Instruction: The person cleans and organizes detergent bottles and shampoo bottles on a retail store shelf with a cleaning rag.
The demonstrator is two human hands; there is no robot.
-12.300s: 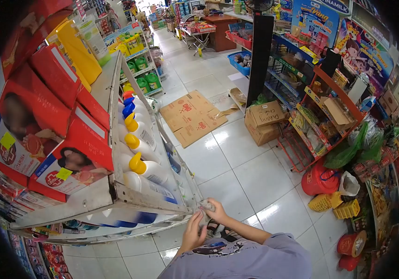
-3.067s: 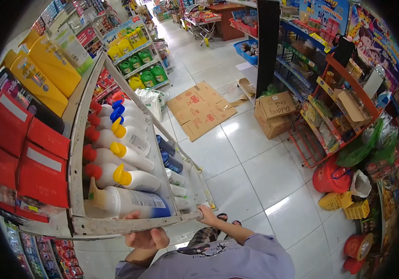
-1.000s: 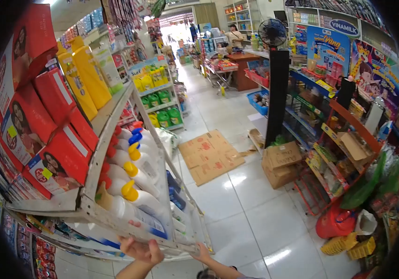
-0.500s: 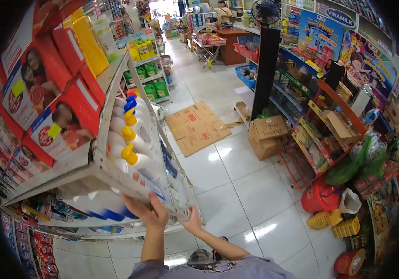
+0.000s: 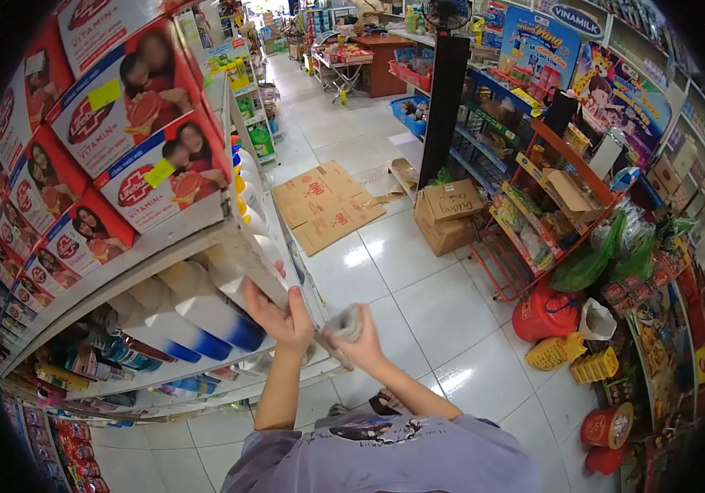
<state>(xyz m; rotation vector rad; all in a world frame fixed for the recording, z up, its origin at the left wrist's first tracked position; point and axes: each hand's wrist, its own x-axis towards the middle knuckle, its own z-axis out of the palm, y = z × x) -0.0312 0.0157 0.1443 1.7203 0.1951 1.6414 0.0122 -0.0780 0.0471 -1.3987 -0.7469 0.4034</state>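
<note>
My left hand [image 5: 285, 322] is wrapped around the white corner post [image 5: 241, 267] of a store shelf, thumb on the aisle side. Just right of it, my right hand [image 5: 365, 345] is closed on a crumpled greyish cloth [image 5: 347, 324], held close to the post's lower part. Left of my left hand, white bottles with blue bases [image 5: 196, 308] stand in a row on the shelf. More white bottles with yellow and blue caps [image 5: 243, 197] show behind the post. Red and white soap boxes [image 5: 135, 123] are stacked on the top level.
Flattened cardboard [image 5: 328, 205] lies on the tiled floor ahead. Across the aisle stand a cardboard box [image 5: 447, 218], a red wire rack [image 5: 517, 271] and a red bucket [image 5: 543, 314]. A black post with a fan [image 5: 447, 12] rises beyond them.
My view has turned, bringing the soap box fronts closer. My right hand has come off the shelf edge, and the greyish cloth now shows in it. My left hand stays on the shelf frame.
</note>
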